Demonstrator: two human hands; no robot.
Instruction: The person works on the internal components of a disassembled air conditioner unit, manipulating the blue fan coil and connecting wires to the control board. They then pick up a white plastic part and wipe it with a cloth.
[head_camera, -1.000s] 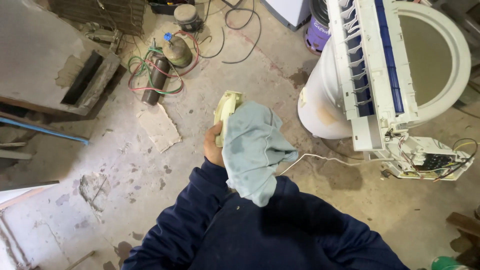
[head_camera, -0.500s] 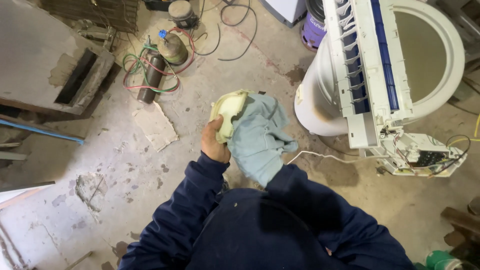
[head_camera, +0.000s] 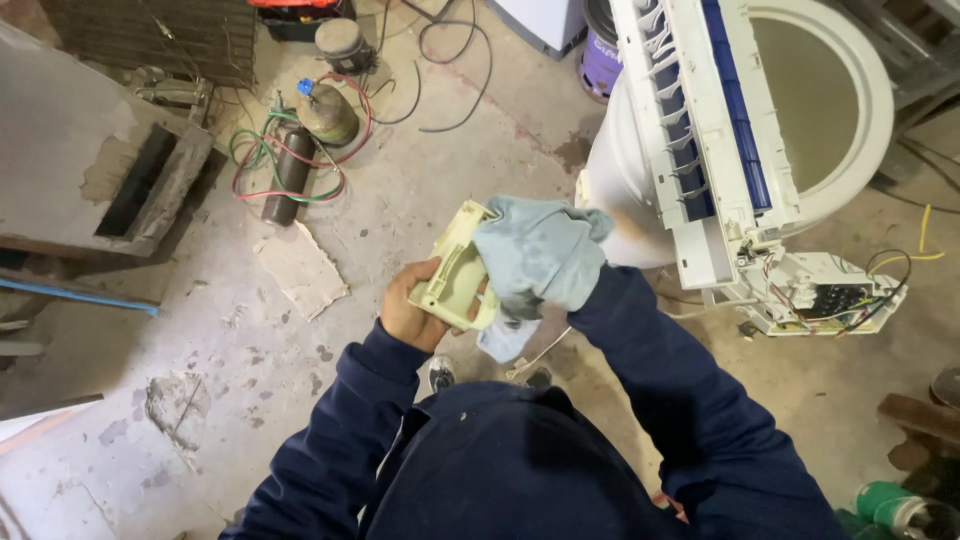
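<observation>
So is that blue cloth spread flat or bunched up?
Bunched up: the cloth is crumpled over the right hand, pressed against the pale plastic part.

Repair workshop: dismantled air-conditioner unit (head_camera: 720, 150), gas cylinders (head_camera: 290, 170)

White appliance casing (head_camera: 700, 120) at the floor's right edge, exposed circuit board (head_camera: 835, 298) beside it, gas cylinders (head_camera: 310, 130) with coiled hoses (head_camera: 250, 150) upper left.

Stained concrete floor (head_camera: 420, 190) with coiled hoses (head_camera: 262, 150), flat cardboard scrap (head_camera: 300, 270), black cable (head_camera: 450, 70).
</observation>
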